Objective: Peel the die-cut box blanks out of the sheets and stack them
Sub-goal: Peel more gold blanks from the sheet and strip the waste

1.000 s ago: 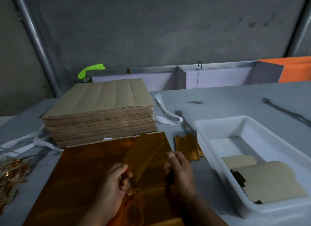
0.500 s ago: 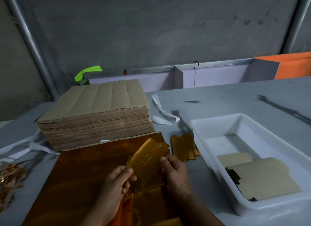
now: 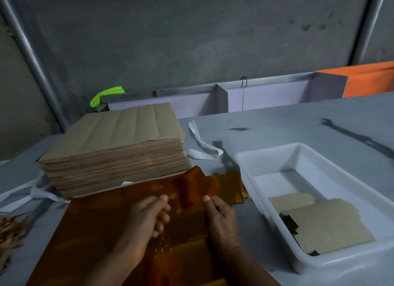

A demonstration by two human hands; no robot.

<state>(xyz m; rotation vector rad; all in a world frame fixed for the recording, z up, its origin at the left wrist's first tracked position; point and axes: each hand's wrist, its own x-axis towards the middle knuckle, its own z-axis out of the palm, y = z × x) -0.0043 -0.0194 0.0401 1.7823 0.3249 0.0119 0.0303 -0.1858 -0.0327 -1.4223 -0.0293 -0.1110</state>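
Gold blank (image 3: pixel 195 190) pinched between your left hand (image 3: pixel 149 217) and right hand (image 3: pixel 221 219), seemingly mid-peel; next, free it cleanly onto the gold stack (image 3: pixel 233 185).

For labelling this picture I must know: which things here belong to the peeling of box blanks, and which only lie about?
Job: gold blank, pinched by left hand and right hand; gold sheet beneath; peeled gold blanks beside the white tray; brown blanks in it; brown sheet stack.
Lying about: white strap; green object; orange panel; foil scraps, waste.
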